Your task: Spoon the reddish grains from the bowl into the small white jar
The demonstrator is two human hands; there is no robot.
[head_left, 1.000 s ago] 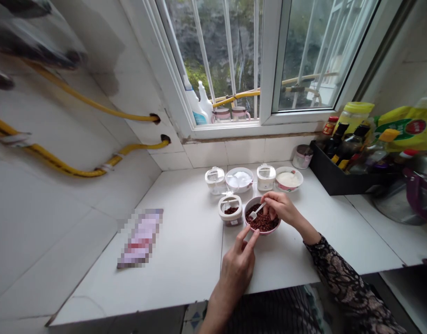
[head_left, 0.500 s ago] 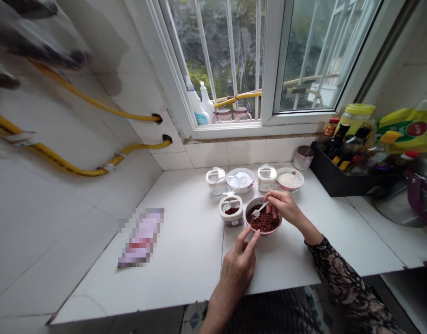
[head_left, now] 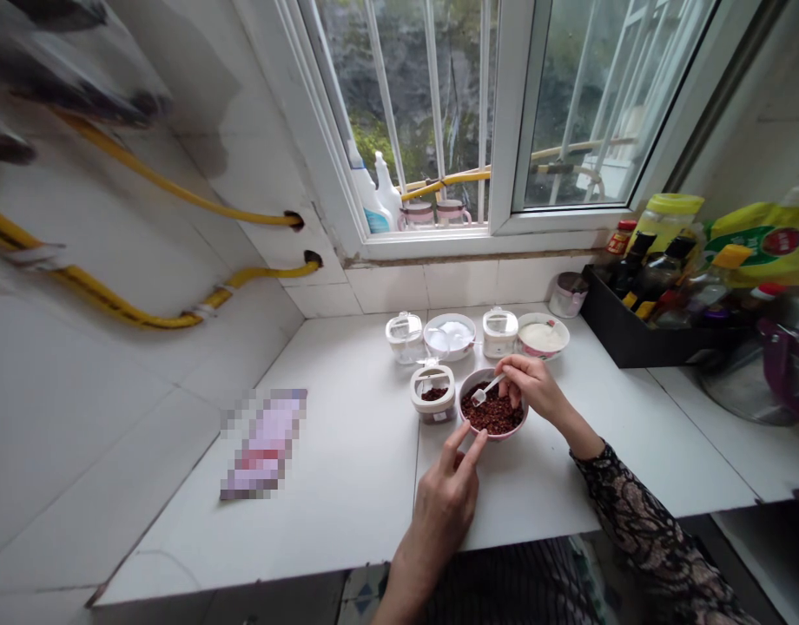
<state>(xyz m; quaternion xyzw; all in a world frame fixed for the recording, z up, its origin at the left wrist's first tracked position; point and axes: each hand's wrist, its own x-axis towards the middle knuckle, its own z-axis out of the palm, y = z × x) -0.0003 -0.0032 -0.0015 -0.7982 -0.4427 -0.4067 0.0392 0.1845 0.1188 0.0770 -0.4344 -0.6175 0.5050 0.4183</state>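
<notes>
At the white tiled bench [head_left: 334, 451], the right hand [head_left: 536, 388] reaches over a round bowl with a pinkish outer wall [head_left: 504, 435], coming from its right side. Its thumb and fingers pinch the upper end of a small white plastic spoon [head_left: 481, 397], held tilted so that the scoop points down to the left. The scoop lies over the dark red-brown dried grains [head_left: 497, 421] in the bowl; whether it touches them is hard to tell.

The left hand [head_left: 445, 499] is at the near side of the bowl, two fingers stretched forward and spread apart, their tips against the near rim.

Just left of the bowl stands a squarish clear seasoning box with a cream-coloured frame [head_left: 433, 417], its lid raised and some dark grains inside. Behind these is a row of four: a clear box with a white lid frame [head_left: 406, 349], a white dish [head_left: 472, 345] of white powder [head_left: 452, 335], a second clear box with a white frame [head_left: 500, 347], and a floral-patterned dish [head_left: 544, 354] of off-white powder [head_left: 538, 336]. A black rectangular holder [head_left: 634, 345] of bottles [head_left: 660, 269] stands farther right.
</notes>
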